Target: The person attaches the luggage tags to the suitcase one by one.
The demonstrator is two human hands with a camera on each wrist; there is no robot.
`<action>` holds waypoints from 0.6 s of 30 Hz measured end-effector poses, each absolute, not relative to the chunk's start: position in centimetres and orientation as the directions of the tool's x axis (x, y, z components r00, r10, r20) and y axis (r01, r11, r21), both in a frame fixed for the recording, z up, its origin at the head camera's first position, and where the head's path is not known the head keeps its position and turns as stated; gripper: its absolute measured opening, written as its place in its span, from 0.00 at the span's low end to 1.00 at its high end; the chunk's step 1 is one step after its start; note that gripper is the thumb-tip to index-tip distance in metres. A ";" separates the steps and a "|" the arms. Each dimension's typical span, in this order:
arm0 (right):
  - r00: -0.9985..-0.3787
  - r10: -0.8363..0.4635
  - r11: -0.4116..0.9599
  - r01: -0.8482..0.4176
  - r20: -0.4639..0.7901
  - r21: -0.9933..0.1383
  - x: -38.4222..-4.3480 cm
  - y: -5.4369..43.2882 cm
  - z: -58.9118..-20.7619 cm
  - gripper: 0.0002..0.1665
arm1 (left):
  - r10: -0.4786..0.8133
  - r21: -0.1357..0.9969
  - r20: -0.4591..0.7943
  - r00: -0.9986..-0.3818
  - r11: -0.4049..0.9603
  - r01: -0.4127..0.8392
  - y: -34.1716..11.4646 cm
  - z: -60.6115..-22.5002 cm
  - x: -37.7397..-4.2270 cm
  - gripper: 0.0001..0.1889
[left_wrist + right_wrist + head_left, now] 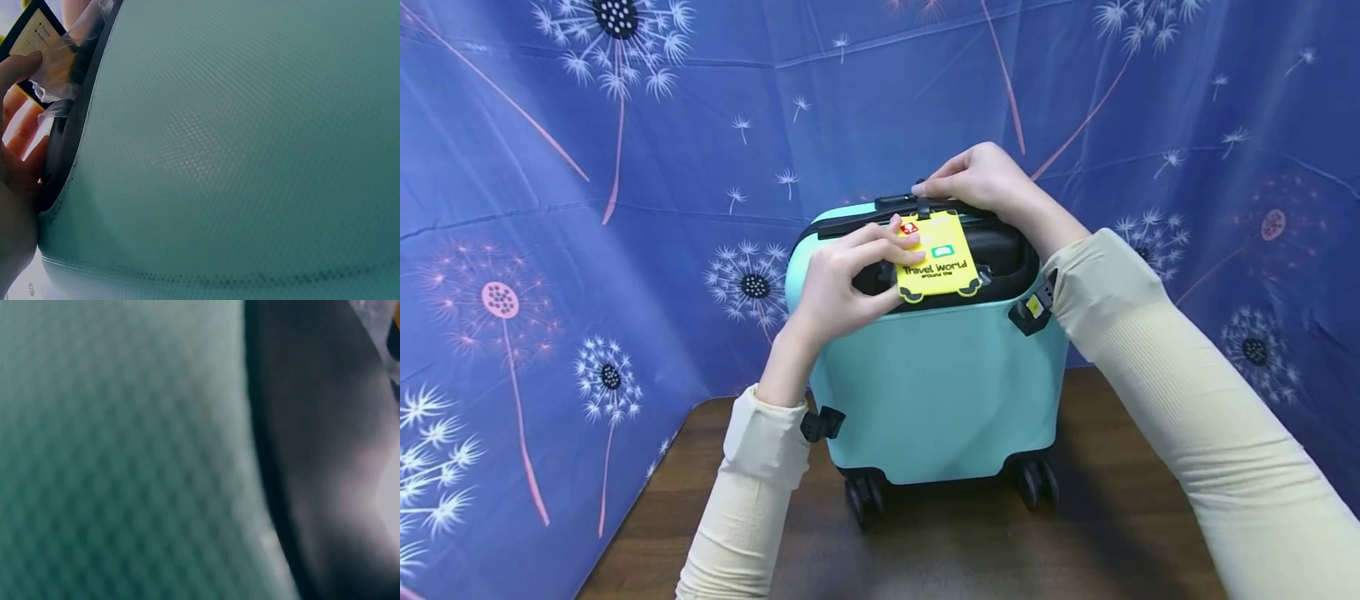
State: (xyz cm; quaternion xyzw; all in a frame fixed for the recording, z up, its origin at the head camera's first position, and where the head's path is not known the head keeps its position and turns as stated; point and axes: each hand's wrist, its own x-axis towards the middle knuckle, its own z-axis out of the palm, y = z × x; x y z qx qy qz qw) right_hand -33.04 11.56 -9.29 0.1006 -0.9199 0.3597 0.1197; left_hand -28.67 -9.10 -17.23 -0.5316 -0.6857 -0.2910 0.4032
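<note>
A yellow luggage tag (936,258) printed "Travel World" lies against the black top of a turquoise suitcase (940,383). My left hand (842,279) grips the tag's left edge, fingers over the front and thumb at the lower corner. Above it, my right hand (981,182) pinches the black strap (923,207) of the tag, close to the suitcase handle (893,202). In the left wrist view the tag's back shows a name label (36,36), with crumpled clear plastic (59,75) beside it. The right wrist view holds mostly blurred shell (125,450); the right fingers are not clear there.
The suitcase stands upright on black wheels (1037,482) on a brown wooden table (925,550). Behind and to the left hangs a blue cloth (880,100) with dandelion prints. A black wrist camera (1032,312) sits near the suitcase's upper right corner.
</note>
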 end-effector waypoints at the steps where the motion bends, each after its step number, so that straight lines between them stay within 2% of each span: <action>1: -0.949 -0.102 0.721 -0.276 0.298 -0.635 -33.1 11.6 -9.3 0.31 | 0.492 -0.022 0.863 -0.116 0.266 0.964 -9.1 -17.2 -28.8 0.10; 5: -0.927 -0.140 0.730 -0.334 0.349 -0.595 -33.3 11.7 -9.2 0.29 | 0.499 0.014 0.852 -0.155 0.274 0.962 -9.1 -17.1 -29.2 0.11; 11: -0.806 -0.194 0.783 -0.470 0.559 -0.407 -31.5 13.1 -9.5 0.24 | 0.522 0.021 0.825 -0.217 0.355 0.935 -9.3 -17.4 -28.7 0.20; 14: -0.716 -0.196 0.787 -0.522 0.670 -0.329 -29.4 14.3 -10.3 0.21 | 0.447 -0.001 0.868 -0.214 0.434 0.901 -10.2 -18.1 -27.6 0.25; 18: -0.524 -0.150 0.761 -0.603 0.839 -0.241 -26.8 15.7 -13.0 0.15 | 0.312 0.044 0.923 -0.226 0.498 0.866 -12.4 -19.7 -25.8 0.25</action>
